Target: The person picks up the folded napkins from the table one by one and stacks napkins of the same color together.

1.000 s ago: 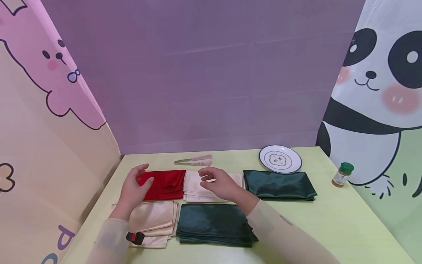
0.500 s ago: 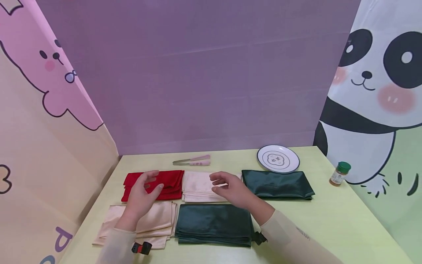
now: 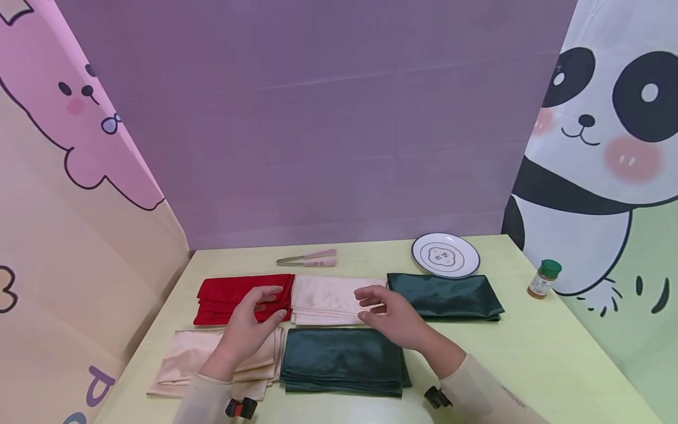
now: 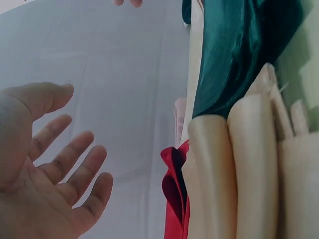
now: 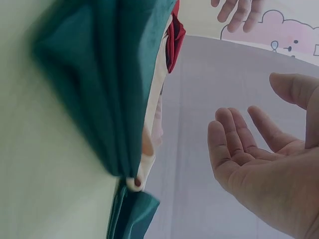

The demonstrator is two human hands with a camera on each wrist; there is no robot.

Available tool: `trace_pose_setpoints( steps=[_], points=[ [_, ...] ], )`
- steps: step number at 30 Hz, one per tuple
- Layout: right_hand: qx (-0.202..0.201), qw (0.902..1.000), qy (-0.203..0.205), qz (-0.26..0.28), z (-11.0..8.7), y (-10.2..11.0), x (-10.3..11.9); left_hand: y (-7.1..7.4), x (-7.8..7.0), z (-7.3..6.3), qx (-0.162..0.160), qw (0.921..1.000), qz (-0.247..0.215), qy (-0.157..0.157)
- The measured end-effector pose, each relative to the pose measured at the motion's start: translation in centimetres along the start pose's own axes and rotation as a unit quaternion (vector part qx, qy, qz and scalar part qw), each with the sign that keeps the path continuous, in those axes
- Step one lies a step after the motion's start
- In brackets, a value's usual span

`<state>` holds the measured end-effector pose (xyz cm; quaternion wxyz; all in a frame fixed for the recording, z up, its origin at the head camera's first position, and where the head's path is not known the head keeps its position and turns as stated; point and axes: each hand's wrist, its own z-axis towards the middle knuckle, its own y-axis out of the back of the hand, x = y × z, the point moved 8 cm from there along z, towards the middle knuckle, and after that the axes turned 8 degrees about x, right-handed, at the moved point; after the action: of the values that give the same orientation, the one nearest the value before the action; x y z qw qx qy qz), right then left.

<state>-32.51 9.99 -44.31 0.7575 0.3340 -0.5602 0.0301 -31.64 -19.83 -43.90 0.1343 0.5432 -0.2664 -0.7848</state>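
My left hand (image 3: 247, 330) hovers above the folded cream cloth (image 3: 182, 359) at front left and the folded red cloth (image 3: 219, 297) behind it. Its fingers are relaxed and hold nothing, as the left wrist view also shows of the hand (image 4: 60, 169). In the head view my right hand (image 3: 397, 318) hangs, palm inward, over the folded white cloth (image 3: 323, 297) and the front dark green cloth (image 3: 341, 359). Nothing lies between its loosely bent fingers; the right wrist view shows this hand (image 5: 264, 159) apart from the cloths. A second folded dark green cloth (image 3: 447, 297) lies at back right.
Pink-handled tongs (image 3: 312, 259) lie behind the red and white cloths. A white plate (image 3: 445, 255) with a dark rim touches or overlaps the back-right green cloth. Near the right table edge stands a small green-capped jar (image 3: 544, 279). A purple backdrop (image 3: 344, 147) rises behind the table.
Both hands have drifted right and slightly toward me, still holding nothing. More of the red and white cloths shows now. The cloths, tongs, plate and jar have stayed in place.
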Motion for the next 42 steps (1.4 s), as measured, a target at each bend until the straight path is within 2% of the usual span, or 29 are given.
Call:
trace_pose_setpoints(
  steps=[5, 9, 17, 23, 28, 32, 34, 42],
  points=[
    [-0.008, 0.9997, -0.024, -0.005, -1.2, 0.8, -0.5, -0.9, -0.4, 0.0, 0.015, 0.9998, 0.012, 0.001],
    [-0.01, 0.9992, -0.038, -0.008, -2.0, 1.3, -1.1, -1.2, -0.5, -0.1, 0.012, 0.9997, 0.023, 0.004],
    [0.012, 0.9982, -0.053, -0.025, -3.7, 2.0, -2.1, -2.3, 0.4, -0.1, 0.031, 0.9978, 0.029, 0.051],
    [0.016, 0.9974, -0.059, -0.039, -4.5, 2.5, -2.9, -2.8, 0.8, -0.2, 0.042, 0.9956, 0.041, 0.073],
    [0.019, 0.9967, -0.061, -0.05, -5.0, 2.9, -3.5, -3.5, 1.0, -0.3, 0.064, 0.9949, 0.021, 0.076],
    [0.032, 0.997, -0.061, -0.037, -5.1, 2.8, -4.0, -4.0, 1.3, -0.4, 0.077, 0.9943, 0.018, 0.072],
    [0.039, 0.9967, -0.063, -0.035, -5.2, 2.8, -4.4, -4.1, 1.3, -0.4, 0.079, 0.9942, 0.029, 0.068],
    [0.056, 0.9941, -0.083, -0.042, -5.4, 2.6, -5.4, -4.5, 1.8, -0.5, 0.069, 0.9888, 0.123, 0.051]
  ],
)
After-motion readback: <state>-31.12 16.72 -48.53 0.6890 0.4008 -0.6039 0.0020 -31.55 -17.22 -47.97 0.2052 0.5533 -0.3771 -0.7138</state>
